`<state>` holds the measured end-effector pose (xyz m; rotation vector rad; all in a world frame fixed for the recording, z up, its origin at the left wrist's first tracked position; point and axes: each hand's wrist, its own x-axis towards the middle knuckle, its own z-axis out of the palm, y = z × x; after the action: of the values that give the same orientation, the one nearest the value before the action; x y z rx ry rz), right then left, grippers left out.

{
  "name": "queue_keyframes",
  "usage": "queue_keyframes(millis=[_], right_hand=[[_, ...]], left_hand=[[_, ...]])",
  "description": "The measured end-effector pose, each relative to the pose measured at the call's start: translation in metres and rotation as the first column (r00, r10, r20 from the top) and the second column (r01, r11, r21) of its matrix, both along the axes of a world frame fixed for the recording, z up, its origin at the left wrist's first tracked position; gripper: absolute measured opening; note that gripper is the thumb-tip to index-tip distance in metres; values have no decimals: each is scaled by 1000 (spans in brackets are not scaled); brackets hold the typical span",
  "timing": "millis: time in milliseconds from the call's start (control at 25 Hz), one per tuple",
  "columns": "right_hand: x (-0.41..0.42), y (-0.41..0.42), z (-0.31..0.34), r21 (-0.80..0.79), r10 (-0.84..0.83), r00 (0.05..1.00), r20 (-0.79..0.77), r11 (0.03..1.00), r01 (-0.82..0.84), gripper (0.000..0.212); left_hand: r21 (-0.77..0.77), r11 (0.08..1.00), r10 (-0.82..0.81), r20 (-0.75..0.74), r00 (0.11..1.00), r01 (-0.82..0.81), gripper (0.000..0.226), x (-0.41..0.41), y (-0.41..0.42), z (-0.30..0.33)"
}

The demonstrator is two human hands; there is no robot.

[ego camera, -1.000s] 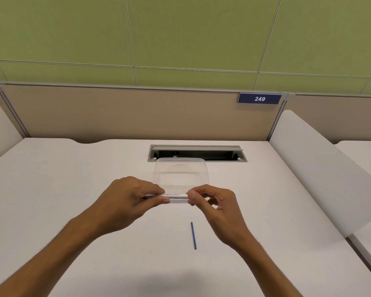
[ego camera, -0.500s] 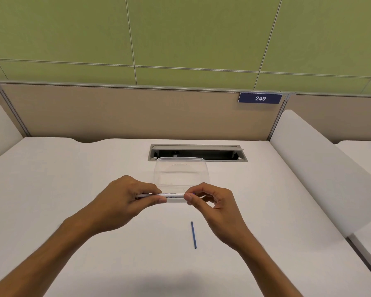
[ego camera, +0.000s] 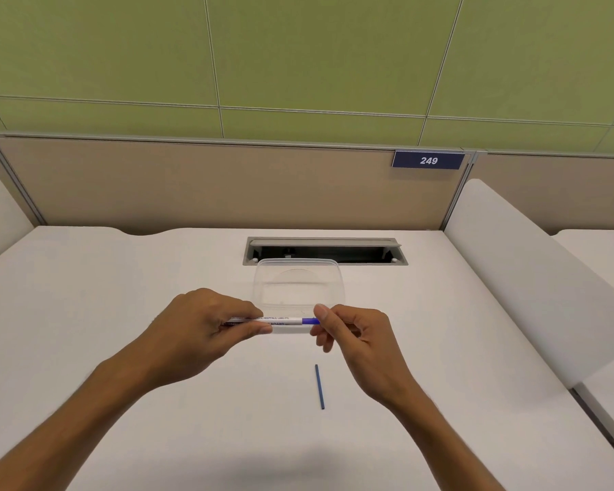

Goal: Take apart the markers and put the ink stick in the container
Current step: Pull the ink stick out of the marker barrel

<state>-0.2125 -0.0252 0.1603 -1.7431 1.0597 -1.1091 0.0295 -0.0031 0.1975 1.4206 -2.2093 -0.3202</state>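
Two hands share one white marker (ego camera: 277, 322) held level above the desk (ego camera: 103, 295), just in front of the clear container (ego camera: 263, 278). The left hand (ego camera: 199, 327) has its fingers and thumb curled round the barrel, while the right hand (ego camera: 351, 334) pinches a short blue piece (ego camera: 311, 321) that shows at the barrel's right end, thumb on the near side and forefinger above. Whether that blue piece is the end plug or the ink stick itself cannot be told from this view. One thin blue stick (ego camera: 319, 386) lies loose on the desk nearer the person, apart from both hands and outside the container, which looks empty. The step in hand appears to be drawing the blue part out of the barrel. To do it well, the left hand should hold the barrel firmly and keep it from rolling, and the right should pull straight along the marker's own axis, not bend sideways, since a thin stick could snap or smear ink on the fingers. A slight twist may free a tight fit. Working over or beside the container would let the part drop in directly, and the stick on the desk likely needs moving there too.
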Motion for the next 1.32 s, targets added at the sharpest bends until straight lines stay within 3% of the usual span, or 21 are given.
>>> queue_keyframes(millis=[240, 400, 640, 720, 1040, 1320], right_hand=[[-7, -1, 3, 42, 68, 996, 49, 997, -70, 7], [-9, -1, 6, 28, 56, 996, 64, 998, -58, 4], [-3, -3, 6, 1, 23, 999, -26, 1000, -23, 39], [-3, -5, 5, 16, 63, 998, -25, 998, -62, 40], [-10, -6, 11, 78, 111, 992, 57, 990, -115, 1], [-8, -3, 6, 102, 104, 994, -30, 990, -100, 42]], left_hand=[[6, 1000, 3, -8, 1000, -3, 35, 2, -1, 0], [-7, 1000, -2, -1, 1000, 2, 34, 2, -1, 0], [-22, 1000, -7, -3, 1000, 7, 34, 1, -1, 2], [-25, 1000, -5, 4, 1000, 5, 35, 1, -2, 2], [-29, 1000, -7, 1, 1000, 7, 35, 2, -4, 2], [-38, 999, -21, 11, 1000, 22, 38, -2, -5, 0]])
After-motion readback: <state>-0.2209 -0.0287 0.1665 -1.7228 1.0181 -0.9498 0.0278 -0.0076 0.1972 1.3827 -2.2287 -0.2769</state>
